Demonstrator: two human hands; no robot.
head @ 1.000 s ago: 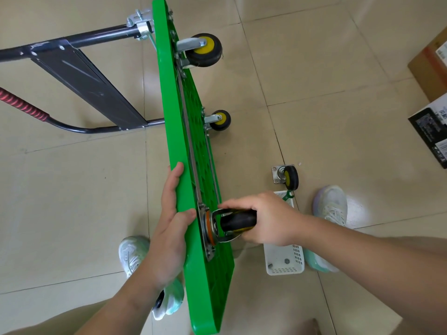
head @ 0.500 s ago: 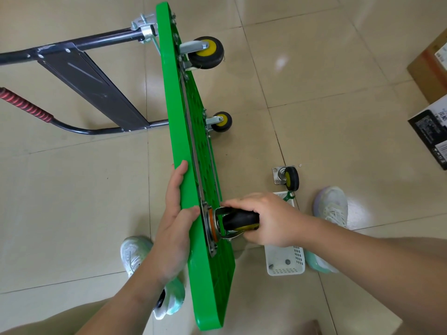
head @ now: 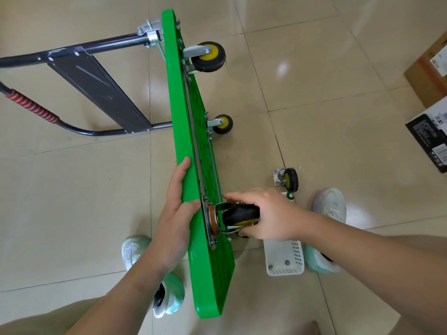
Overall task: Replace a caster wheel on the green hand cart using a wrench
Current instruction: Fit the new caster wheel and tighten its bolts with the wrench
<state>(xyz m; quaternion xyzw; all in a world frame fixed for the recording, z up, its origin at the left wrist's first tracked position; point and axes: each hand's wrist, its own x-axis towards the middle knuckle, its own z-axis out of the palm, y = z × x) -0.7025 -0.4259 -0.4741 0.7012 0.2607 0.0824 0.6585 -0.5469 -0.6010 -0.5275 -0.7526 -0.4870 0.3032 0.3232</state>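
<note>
The green hand cart [head: 183, 97] was stood on its side edge on the tiled floor [head: 72, 201], with the deck running from upper centre to lower centre of the frame. Its black folding handle [head: 96, 88] was laid out at upper left. Two mounted wheels [head: 209, 56] were seen on the underside, upper centre.

The left hand [head: 174, 213] was pressed flat against the deck, fingers straight along the rim and thumb laid over the edge; its grip was wide, with nothing clasped. The right hand [head: 268, 213] was curled round the caster wheel [head: 239, 212] at lower centre, its grip holding the black tyre, with the caster's plate set against the deck underside.

A loose caster [head: 287, 180] was left on the floor right of centre, just above a white basket [head: 283, 259]. Two shoes [head: 331, 206] were seen either side of the deck. A cardboard box [head: 428, 76] and a black box [head: 430, 139] were cut off at the right edge.
</note>
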